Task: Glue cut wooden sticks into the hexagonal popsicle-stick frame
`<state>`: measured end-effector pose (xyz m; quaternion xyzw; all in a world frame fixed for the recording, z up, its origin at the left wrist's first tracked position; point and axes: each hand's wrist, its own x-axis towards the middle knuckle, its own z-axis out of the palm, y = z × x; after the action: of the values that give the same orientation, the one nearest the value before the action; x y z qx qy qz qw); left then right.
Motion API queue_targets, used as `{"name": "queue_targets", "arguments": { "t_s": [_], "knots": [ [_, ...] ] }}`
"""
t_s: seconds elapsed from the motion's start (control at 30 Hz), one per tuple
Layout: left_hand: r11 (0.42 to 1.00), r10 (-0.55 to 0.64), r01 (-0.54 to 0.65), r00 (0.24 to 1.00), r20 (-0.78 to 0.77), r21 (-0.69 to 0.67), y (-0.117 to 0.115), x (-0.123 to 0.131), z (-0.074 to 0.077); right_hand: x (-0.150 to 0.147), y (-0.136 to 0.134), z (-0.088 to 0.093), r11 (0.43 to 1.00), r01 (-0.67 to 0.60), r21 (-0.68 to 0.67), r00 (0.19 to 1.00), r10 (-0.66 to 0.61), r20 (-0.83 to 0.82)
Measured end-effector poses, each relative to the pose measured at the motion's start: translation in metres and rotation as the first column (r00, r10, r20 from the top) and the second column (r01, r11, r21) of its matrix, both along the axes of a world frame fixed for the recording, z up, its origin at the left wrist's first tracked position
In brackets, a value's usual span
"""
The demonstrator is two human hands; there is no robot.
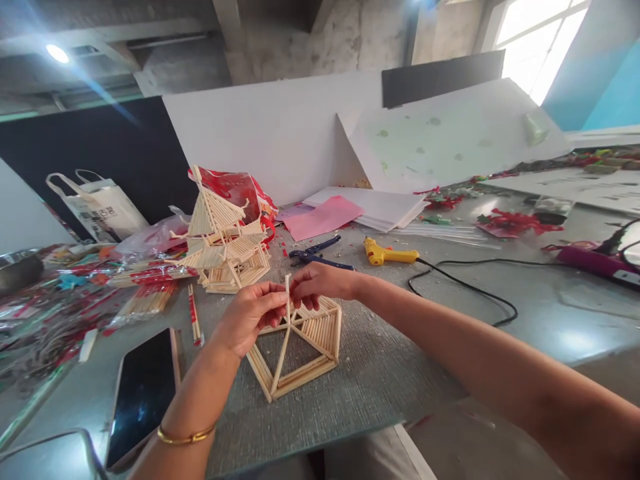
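Note:
A six-sided frame of pale wooden sticks [305, 372] lies on the grey table, with spokes meeting at its middle and closely laid sticks filling its right section. A short stick [288, 297] stands upright at that middle. My left hand [257, 313], with a gold bangle on the wrist, pinches this stick from the left. Just right of it, my right hand [315, 283] is held with its fingers curled together over the far part of the frame; what they hold, if anything, is hidden.
Behind my hands stands a tiered stick model [220, 240]. Blue-handled pliers [320, 253] and a yellow glue gun [387, 253] with a black cord lie beyond. A phone [144, 393] and bagged sticks [145, 303] are on the left, pink paper [325, 217] at the back.

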<state>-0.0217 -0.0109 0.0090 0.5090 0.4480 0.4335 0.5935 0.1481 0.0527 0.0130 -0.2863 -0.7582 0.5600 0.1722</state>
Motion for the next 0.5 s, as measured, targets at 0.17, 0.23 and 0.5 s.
{"name": "queue_targets", "arguments": {
  "t_s": [0.17,0.23,0.5],
  "knots": [
    [0.98,0.198,-0.2,0.963,0.181,-0.006,0.006,0.0,-0.003,-0.004,-0.015,0.006,0.985,-0.136,-0.106,0.99,0.133,-0.036],
    [0.965,0.257,-0.261,0.941,0.221,-0.01,0.006,0.001,-0.003,-0.007,-0.019,0.005,0.989,-0.128,-0.068,0.991,0.125,-0.046],
    [0.895,0.419,-0.445,0.861,0.288,0.029,0.008,0.001,-0.004,-0.013,-0.029,-0.001,0.896,0.073,0.438,0.988,-0.126,0.092]
  ]
}}
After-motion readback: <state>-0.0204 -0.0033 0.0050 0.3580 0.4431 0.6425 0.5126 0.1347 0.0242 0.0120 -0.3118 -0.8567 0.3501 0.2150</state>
